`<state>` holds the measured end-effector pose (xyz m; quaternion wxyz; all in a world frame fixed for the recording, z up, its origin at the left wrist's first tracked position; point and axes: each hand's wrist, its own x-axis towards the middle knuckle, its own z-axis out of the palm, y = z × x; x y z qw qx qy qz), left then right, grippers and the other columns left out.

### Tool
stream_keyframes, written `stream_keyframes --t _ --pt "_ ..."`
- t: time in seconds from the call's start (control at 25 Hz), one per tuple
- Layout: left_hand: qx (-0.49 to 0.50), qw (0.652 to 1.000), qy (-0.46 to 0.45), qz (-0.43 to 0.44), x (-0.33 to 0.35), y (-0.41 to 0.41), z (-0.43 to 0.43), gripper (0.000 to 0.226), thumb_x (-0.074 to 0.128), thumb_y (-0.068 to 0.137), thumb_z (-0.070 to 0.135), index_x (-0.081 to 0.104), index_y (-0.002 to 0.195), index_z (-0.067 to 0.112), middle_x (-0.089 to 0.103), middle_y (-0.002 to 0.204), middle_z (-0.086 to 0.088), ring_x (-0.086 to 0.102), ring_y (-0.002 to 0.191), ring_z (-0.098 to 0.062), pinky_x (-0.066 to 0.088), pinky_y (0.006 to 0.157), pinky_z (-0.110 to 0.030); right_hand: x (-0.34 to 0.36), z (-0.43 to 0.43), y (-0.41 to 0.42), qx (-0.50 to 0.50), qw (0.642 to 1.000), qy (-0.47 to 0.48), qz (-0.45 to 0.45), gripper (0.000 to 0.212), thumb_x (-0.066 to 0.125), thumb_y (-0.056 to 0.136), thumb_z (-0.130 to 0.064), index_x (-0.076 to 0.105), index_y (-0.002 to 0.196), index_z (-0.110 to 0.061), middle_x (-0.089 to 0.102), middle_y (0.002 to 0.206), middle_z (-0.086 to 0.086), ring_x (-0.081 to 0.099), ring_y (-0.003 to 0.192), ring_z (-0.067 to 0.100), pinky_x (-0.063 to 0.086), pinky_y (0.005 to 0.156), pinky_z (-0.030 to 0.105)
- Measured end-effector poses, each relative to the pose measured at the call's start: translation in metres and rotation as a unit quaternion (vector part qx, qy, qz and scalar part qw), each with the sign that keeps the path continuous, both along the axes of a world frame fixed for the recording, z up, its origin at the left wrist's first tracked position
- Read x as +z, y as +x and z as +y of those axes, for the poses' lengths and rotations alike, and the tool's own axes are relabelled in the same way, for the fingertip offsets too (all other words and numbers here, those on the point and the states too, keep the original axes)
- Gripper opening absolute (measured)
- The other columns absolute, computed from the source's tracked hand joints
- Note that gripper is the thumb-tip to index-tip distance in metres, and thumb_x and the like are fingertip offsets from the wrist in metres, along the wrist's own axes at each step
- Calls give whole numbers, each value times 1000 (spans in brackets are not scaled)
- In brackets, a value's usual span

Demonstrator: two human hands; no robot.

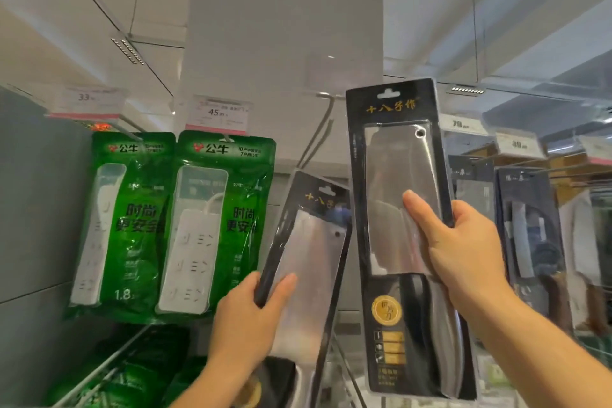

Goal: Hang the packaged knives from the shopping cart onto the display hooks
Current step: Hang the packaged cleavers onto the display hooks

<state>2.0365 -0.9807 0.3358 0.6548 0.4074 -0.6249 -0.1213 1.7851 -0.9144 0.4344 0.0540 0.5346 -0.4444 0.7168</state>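
Raised toward the bare metal display hook (pixel 326 99), the tall black-carded blister-packed cleaver (pixel 402 209) is clamped mid-card by the right hand (pixel 463 248); the left hand (pixel 255 315) pinches a second tilted cleaver pack (pixel 311 242). Stiff, slick, bottom-heavy: grip card edges.

Display hooks (pixel 326 99): green power-strip packs (pixel 218 222) hanging.

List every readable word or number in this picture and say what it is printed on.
"十八子作": right-hand knife package
"公牛": both green power-strip bags
"1.8": left green bag
"33": left price tag
"45": next price tag
Small print elsewhere: too blurred.
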Motion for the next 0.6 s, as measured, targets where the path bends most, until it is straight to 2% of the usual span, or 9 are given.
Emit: stream_keyframes --t 0.04,0.16,0.24,0.28,0.36,0.44,0.52,0.56,0.6 --pt "-9 1000 -23 6 9 0 3 55 53 70 80 66 80 27 68 79 23 63 67 3 46 54 -17 2 0 2 -1 1000 -1 2 84 66 76 -79 63 92 3 65 90 30 62 77 46 54 70 57" --pt "-20 995 -99 12 49 4 15 44 58 82 73 66 85 30 70 83 17 66 72 -3 53 53 -20 6 2 4 24 999 8 -25 98 66 69 -84 60 101 8 64 100 34 64 77 42 54 75 61" --pt "-33 993 -115 13 70 6 20 36 59 86 68 66 90 33 71 84 22 65 77 6 50 56 -9 6 6 7 41 999 9 -30 102 66 67 -84 58 104 10 63 104 35 64 83 48 54 77 65" --pt "-38 993 -114 10 74 7 19 34 59 86 67 66 92 34 71 84 23 64 79 10 47 57 -5 5 8 9 39 999 8 -22 101 66 68 -84 58 102 11 62 100 36 63 79 46 53 75 64" --pt "-49 994 -101 -5 74 9 19 38 58 83 71 67 94 36 70 88 28 64 80 11 48 57 -6 0 11 10 30 999 10 -9 96 66 72 -82 56 95 11 59 89 35 55 69 40 53 70 59" --pt "-49 997 -56 -3 56 15 13 50 56 77 78 68 99 35 73 92 24 67 83 8 51 61 -10 -6 13 11 39 999 21 -21 88 66 73 -82 52 89 4 54 82 21 49 71 32 50 70 50" --pt "-37 999 20 25 31 21 7 60 57 74 78 70 107 29 75 99 13 69 87 -2 58 73 -23 -9 12 9 60 997 41 -38 75 67 72 -81 49 91 -12 54 93 7 50 84 23 47 78 45" --pt "-26 999 39 28 19 22 9 60 56 72 78 71 103 28 75 95 12 69 83 -3 58 73 -24 -11 12 8 68 996 51 -41 72 67 72 -81 48 93 -15 55 97 5 51 88 22 47 80 44" --pt "-16 999 23 23 12 21 11 59 55 70 79 71 95 28 75 86 14 68 76 0 56 65 -17 -13 10 7 76 995 47 -44 70 67 71 -81 47 97 -19 53 99 3 49 90 21 45 79 41"
